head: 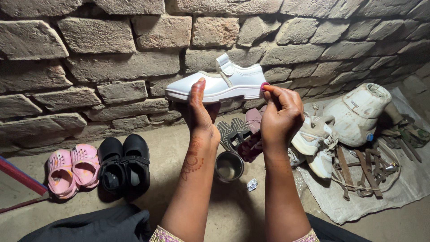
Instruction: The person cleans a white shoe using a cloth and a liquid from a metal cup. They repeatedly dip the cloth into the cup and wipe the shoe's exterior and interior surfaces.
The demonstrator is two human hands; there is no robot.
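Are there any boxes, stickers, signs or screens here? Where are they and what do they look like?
No boxes, signs or screens.
Small dark label: on the white machine body at right, a short strip, too small to make out.
Crumpled silvery wrapper: on the floor beside the round metal cup.

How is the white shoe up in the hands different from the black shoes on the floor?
The white shoe is a single one, held up sideways in front of the brick wall by the left hand and right hand; the black shoes are a pair, side by side on the floor, untouched. The white shoe looks bright and clean; the black shoes are dark and shiny. Both kinds are small and have a strap across the top.
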